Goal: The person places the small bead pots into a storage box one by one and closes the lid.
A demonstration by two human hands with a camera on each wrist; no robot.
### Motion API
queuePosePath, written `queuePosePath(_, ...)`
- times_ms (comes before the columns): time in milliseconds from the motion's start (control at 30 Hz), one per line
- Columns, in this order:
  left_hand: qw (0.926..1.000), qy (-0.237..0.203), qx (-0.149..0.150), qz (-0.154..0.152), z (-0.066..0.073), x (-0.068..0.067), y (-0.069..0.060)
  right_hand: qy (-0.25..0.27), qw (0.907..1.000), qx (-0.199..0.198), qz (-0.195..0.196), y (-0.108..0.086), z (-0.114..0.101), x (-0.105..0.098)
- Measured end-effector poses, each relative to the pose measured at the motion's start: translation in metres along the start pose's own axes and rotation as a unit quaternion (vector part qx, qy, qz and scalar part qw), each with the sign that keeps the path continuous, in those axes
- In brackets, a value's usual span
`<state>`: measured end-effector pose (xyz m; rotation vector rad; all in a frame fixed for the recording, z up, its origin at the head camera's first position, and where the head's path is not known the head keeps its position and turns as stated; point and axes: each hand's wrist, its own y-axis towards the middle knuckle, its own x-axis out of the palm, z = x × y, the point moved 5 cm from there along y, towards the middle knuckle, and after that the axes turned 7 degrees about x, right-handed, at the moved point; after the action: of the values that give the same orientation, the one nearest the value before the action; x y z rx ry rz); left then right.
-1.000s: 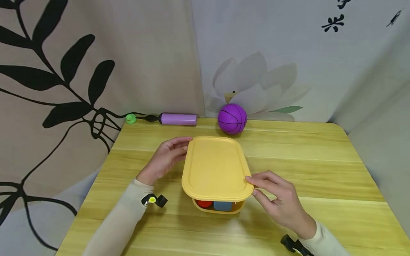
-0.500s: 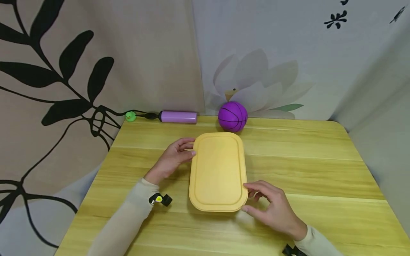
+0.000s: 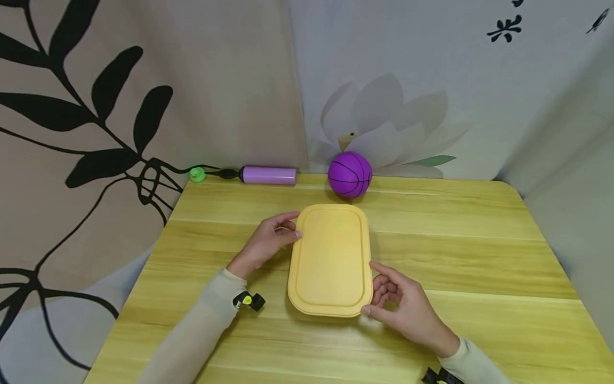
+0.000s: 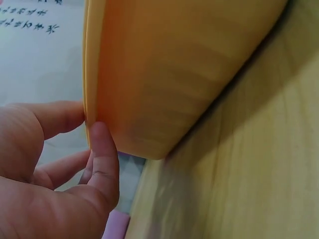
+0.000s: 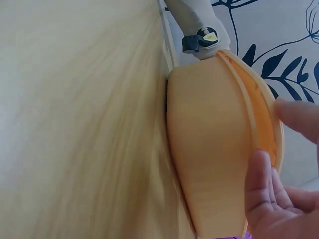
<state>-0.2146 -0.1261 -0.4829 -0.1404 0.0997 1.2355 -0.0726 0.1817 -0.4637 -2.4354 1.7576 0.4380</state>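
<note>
A yellow rectangular lid [image 3: 331,258] lies over a yellow plastic box [image 5: 209,144] on the table. Seen from the right wrist, a gap shows between lid and rim along part of the edge. At the far left side my left hand [image 3: 268,242] pinches the lid's edge and the rim, the thumb lower and a finger higher. My right hand [image 3: 408,309] is at the near right corner, with thumb and index finger spread along the lid's edge. From the left wrist, the box wall [image 4: 189,74] shows beside the left hand. The lid hides what is inside.
Behind the box a purple toy basketball [image 3: 350,175] sits at the back edge of the wooden table [image 3: 479,256]. To its left lie a purple cylinder [image 3: 269,175] with a black end and a small green toy [image 3: 197,174]. Patterned curtains hang behind the table.
The lid's near end has come down over the box, covering the red and blue things seen inside before. Both hands have shifted slightly along the lid, and the box sits a little further right.
</note>
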Motion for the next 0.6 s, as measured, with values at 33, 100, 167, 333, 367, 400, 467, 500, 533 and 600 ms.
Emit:
queuePosePath(33, 1.0000, 0.001, -0.002, 0.000, 0.000, 0.001, 0.000, 0.001, 1.0000, 0.004, -0.001, 0.000, 0.000, 0.000)
queuePosePath(100, 1.0000, 0.000, -0.004, -0.003, 0.000, 0.002, -0.001, 0.001, 1.0000, 0.008, -0.002, 0.000, 0.000, 0.000)
queuePosePath(167, 1.0000, -0.004, -0.006, -0.003, 0.000, 0.003, -0.001, -0.004, 0.9999, 0.012, 0.002, 0.000, 0.001, 0.000)
queuePosePath(333, 0.9997, -0.017, -0.016, 0.000, -0.001, 0.006, -0.002, -0.003, 0.9995, 0.031, -0.001, -0.001, 0.009, 0.003)
queuePosePath(367, 0.9996, -0.018, -0.020, 0.003, -0.002, 0.006, -0.002, 0.003, 0.9993, 0.037, -0.006, 0.000, 0.011, 0.004)
queuePosePath(400, 0.9995, -0.019, -0.024, 0.006, -0.003, 0.006, -0.002, 0.005, 0.9991, 0.041, -0.010, 0.000, 0.014, 0.005)
queuePosePath(467, 0.9993, -0.020, -0.030, 0.010, -0.005, 0.006, -0.002, 0.008, 0.9985, 0.053, -0.014, 0.002, 0.017, 0.005)
queuePosePath(500, 0.9992, -0.020, -0.032, 0.011, -0.006, 0.006, -0.003, 0.008, 0.9982, 0.058, -0.014, 0.004, 0.019, 0.005)
queuePosePath(533, 0.9990, -0.023, -0.035, 0.012, -0.007, 0.007, -0.003, 0.007, 0.9979, 0.062, -0.015, 0.005, 0.020, 0.005)
queuePosePath(600, 0.9989, -0.025, -0.038, 0.009, -0.009, 0.008, -0.003, 0.002, 0.9975, 0.069, -0.014, 0.009, 0.022, 0.003)
